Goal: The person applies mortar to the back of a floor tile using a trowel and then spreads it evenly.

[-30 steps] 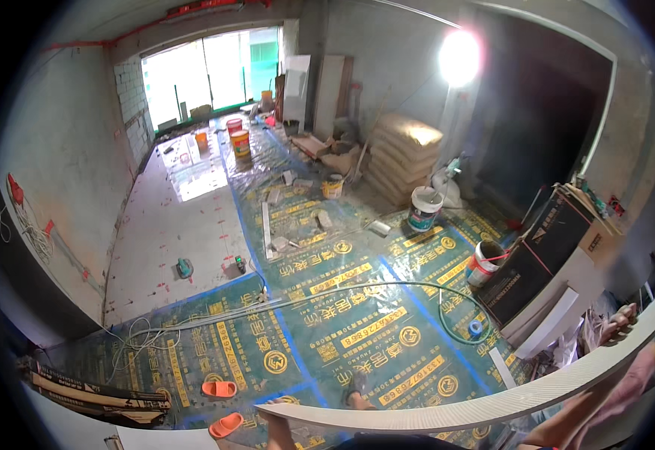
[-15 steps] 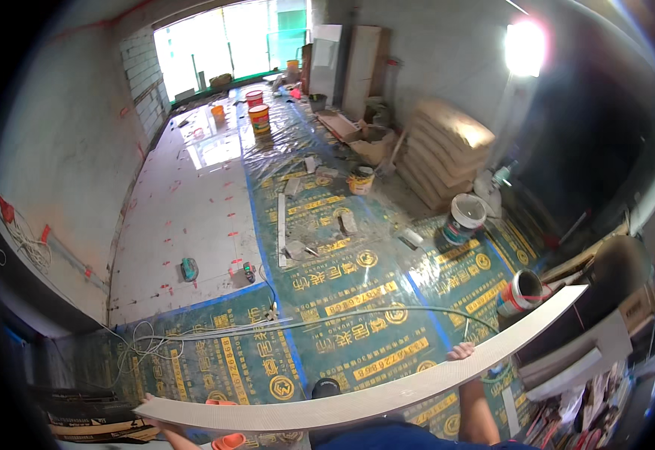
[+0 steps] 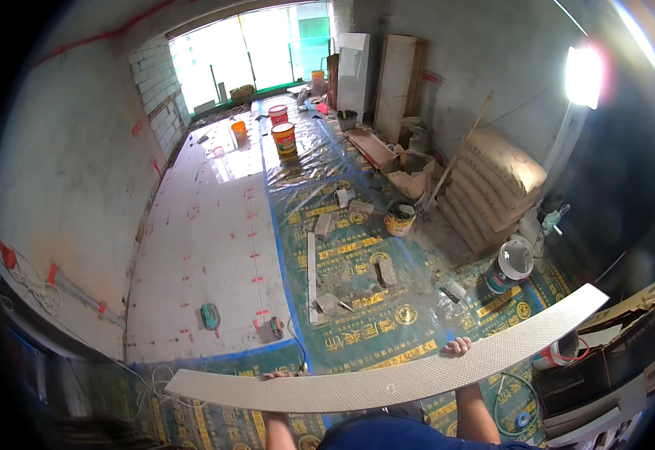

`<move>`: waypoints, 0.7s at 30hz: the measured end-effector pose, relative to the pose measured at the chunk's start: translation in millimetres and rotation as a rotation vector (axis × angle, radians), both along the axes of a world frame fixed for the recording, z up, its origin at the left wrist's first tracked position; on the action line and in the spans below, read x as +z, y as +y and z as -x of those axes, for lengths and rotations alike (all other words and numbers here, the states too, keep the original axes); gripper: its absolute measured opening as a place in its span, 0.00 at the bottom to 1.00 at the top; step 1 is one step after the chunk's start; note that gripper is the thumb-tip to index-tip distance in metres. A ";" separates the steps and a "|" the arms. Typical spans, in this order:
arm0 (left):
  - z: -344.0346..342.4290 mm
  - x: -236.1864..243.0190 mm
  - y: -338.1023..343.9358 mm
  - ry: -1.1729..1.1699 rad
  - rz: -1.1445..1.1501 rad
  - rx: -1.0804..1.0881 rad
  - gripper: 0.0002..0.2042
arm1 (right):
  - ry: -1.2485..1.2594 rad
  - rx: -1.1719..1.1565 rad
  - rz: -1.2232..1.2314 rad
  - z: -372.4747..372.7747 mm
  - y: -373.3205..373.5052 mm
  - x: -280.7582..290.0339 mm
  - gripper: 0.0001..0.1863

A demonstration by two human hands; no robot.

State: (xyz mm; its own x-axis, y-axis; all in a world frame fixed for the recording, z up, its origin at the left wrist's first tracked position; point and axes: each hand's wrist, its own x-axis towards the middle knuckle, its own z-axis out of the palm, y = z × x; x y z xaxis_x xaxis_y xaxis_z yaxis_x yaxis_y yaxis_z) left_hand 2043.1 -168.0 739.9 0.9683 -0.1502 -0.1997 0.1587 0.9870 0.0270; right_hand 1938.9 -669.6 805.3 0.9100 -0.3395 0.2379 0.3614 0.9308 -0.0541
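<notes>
A long, narrow, pale tile strip with a fine grid texture on its upturned face spans the front of the view, in front of my body. My left hand grips it left of the middle, fingertips curled over the far edge. Right of the middle, my right hand holds that same edge with its fingers wrapped over. Both palms and thumbs are hidden behind the strip. Its right end sits higher in the picture, close to a white bucket that it partly covers.
Pale floor tiles with red spacers lie at left, bearing a green power tool. Printed green floor film covers the middle, with buckets, a narrow pale strip and rubble. Stacked sacks and cardboard boxes stand at right.
My left hand has shifted from the strip's left end inward along its edge. The strip now shows more of its textured face. My view has moved, and the orange footwear is out of sight.
</notes>
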 end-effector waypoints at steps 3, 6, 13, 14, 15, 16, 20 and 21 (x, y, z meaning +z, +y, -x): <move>-96.0 -59.1 -48.7 0.201 0.063 -0.055 0.23 | -0.047 -0.009 0.176 -49.3 -42.3 -18.4 0.11; -176.6 -100.1 -63.0 0.374 0.071 -0.089 0.28 | -0.018 -0.019 0.199 -98.2 -70.0 -31.1 0.18; -374.4 -94.0 -165.8 0.318 -0.152 -0.097 0.30 | 0.270 -0.132 0.066 -263.9 -160.2 -81.1 0.21; -397.8 -87.3 -173.7 0.309 -0.192 -0.092 0.29 | 0.404 -0.130 -0.054 -290.4 -170.6 -82.0 0.18; -422.1 -81.0 -182.6 0.298 -0.229 -0.087 0.29 | 0.535 -0.129 -0.173 -317.9 -180.8 -82.4 0.16; -442.9 -80.6 -172.8 0.328 -0.275 -0.009 0.32 | 0.514 -0.059 -0.338 -351.6 -179.8 -79.7 0.15; -530.9 -80.7 -187.9 0.323 0.195 -0.001 0.16 | 0.313 -0.011 -0.090 -479.0 -204.1 -61.4 0.21; -550.2 -94.6 -181.1 0.365 0.456 0.017 0.17 | 0.351 0.025 -0.174 -505.8 -207.4 -57.4 0.21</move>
